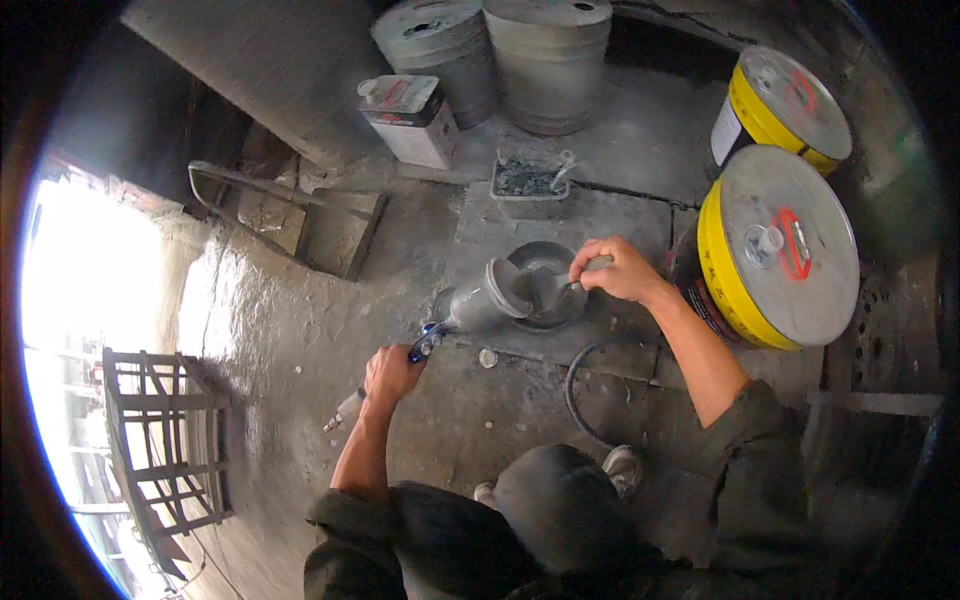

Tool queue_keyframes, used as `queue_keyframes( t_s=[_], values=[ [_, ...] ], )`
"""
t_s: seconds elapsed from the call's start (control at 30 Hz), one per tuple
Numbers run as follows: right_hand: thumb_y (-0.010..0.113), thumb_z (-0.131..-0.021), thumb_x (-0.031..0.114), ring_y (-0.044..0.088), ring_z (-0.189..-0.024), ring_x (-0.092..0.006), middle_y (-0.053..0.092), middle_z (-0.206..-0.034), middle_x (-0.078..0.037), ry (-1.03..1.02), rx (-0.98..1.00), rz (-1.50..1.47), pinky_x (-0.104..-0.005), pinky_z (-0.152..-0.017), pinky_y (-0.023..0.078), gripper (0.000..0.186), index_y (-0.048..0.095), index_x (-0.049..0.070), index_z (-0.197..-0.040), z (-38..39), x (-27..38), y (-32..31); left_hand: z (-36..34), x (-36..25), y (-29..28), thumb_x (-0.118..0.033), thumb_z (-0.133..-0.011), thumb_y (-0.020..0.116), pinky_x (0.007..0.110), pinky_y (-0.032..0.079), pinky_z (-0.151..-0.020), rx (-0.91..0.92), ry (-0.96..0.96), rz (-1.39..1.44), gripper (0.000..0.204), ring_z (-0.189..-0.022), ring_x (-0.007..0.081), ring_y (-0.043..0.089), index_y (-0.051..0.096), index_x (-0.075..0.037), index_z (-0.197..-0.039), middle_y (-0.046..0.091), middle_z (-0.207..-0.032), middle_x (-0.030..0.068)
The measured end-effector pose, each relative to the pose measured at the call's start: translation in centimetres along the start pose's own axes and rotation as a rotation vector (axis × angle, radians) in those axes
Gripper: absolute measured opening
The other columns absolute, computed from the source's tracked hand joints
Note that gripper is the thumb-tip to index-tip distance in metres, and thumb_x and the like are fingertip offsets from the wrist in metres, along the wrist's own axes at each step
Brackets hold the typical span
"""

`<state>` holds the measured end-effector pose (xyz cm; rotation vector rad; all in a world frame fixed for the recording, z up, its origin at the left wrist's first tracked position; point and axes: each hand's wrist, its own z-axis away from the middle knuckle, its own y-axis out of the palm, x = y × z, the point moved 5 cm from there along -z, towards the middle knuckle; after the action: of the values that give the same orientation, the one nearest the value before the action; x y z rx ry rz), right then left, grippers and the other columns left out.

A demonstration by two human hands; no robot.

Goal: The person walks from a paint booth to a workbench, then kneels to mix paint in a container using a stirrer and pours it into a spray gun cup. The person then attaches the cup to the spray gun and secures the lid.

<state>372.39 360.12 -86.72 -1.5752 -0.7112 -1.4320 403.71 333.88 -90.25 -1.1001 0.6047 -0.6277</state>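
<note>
Your spray gun (450, 322) lies tilted on the floor (300, 330), its cup (490, 296) mouth over the grey bowl (548, 282). Keep the cup steady and scrape slowly so nothing spills. Your left hand (390, 374) is clamped on the gun's handle, your right hand (618, 270) closed on a spoon (560, 290), forearm angled in from the right by the yellow drum (775, 250).

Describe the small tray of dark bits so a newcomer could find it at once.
Start at the two grey drums standing at the far edge of the concrete floor. Just in front of them, beyond the round bowl the right hand works in, sits the small tray. It alone is rectangular, and it holds dark gravelly bits.
</note>
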Motion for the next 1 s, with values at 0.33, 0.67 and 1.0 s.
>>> queue_keyframes(
  t_s=[0.33,0.67,1.0],
  values=[
    [0.073,-0.081,0.025,0.071,-0.086,-0.0292,0.073,-0.089,-0.017,0.147,-0.333,0.334,-0.0378,-0.079,0.053,0.025,0.074,0.002,-0.089,2.0,-5.9,1.2,0.3,-0.1,-0.1,-0.045,-0.085,0.068,0.051,0.052,-0.077,0.049,-0.079,0.003,0.036,-0.087,0.0430,0.066,0.074,-0.010,-0.092,0.070,-0.086,0.0216],
    [0.067,-0.086,0.018,0.069,-0.063,-0.0198,0.071,-0.069,-0.011,0.314,-0.378,0.165,-0.0335,-0.062,0.053,0.022,0.072,-0.003,-0.090,1.5,-11.2,4.3,0.4,0.0,0.0,-0.044,-0.084,0.069,0.051,0.052,-0.075,0.024,-0.075,-0.002,0.033,-0.085,0.0424,0.067,0.074,-0.012,-0.094,0.070,-0.085,0.0207],
    [0.067,-0.087,0.013,0.057,-0.052,-0.0105,0.067,-0.068,-0.010,0.426,-0.595,-0.530,-0.0260,-0.045,0.043,0.016,0.070,-0.003,-0.088,4.8,-6.8,2.0,0.7,0.7,0.0,-0.041,-0.083,0.069,0.050,0.053,-0.078,0.027,-0.075,-0.031,0.031,-0.086,0.0419,0.067,0.074,-0.012,-0.092,0.070,-0.086,0.0206]
  ],
)
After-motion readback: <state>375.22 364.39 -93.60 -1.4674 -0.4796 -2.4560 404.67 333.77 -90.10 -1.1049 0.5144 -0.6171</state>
